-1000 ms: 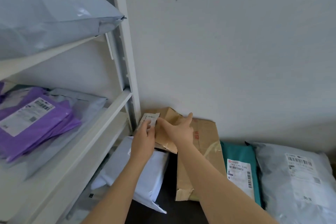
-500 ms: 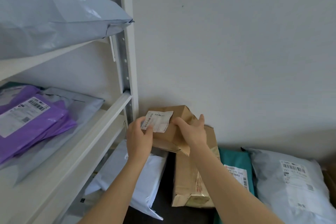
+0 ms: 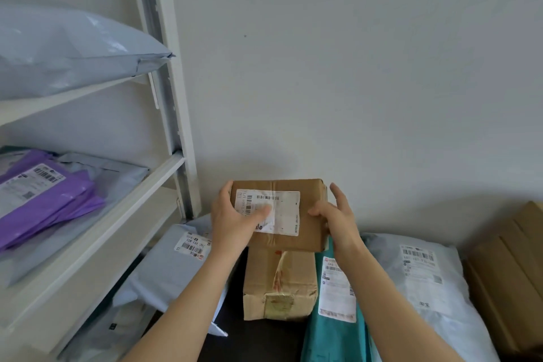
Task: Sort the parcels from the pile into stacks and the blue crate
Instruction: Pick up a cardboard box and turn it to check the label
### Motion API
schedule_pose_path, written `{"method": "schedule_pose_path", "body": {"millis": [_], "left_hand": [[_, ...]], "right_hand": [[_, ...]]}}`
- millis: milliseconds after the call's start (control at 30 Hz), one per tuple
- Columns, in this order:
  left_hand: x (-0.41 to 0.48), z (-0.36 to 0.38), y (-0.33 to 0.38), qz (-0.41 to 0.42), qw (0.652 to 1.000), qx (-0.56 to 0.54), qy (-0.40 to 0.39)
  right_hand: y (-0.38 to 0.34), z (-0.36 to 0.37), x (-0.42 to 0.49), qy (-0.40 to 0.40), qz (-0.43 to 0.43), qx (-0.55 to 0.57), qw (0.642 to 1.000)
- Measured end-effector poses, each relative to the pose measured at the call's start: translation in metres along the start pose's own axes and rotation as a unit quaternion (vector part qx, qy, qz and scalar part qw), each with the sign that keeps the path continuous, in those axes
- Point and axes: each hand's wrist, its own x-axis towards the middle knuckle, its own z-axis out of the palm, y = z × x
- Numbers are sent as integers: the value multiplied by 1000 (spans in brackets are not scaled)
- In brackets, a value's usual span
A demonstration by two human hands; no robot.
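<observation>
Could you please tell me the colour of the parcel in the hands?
The parcel is brown cardboard with a white label; head view.

Likely a parcel storeroom — white shelving (image 3: 164, 114), labelled mailer bags (image 3: 44, 194), cardboard boxes (image 3: 279, 285)
</observation>
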Motion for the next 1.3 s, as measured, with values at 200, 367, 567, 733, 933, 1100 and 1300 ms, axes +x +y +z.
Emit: {"method": "schedule_pose_path", "body": {"millis": [200, 367, 567, 733, 933, 1100, 1300], "left_hand": [[-25, 15, 17, -40, 996, -79, -31], [-51, 33, 27, -160, 951, -265, -26], [-71, 51, 42, -193, 907, -354, -119], [-67, 50, 44, -188, 915, -338, -113], [-67, 48, 48, -165, 934, -279, -147], [-71, 58, 48, -153, 936, -253, -190], [-73, 63, 49, -138, 940, -237, -205]], "right_hand": [[2, -40, -14, 2, -19, 41, 999], [12, -53, -17, 29, 8, 178, 984], [23, -55, -26, -83, 6, 191, 978], [26, -75, -28, -137, 26, 129, 982], [15, -94, -28, -87, 13, -26, 996], [9, -91, -32, -114, 14, -28, 993], [9, -92, -35, -71, 13, 7, 997]]}}
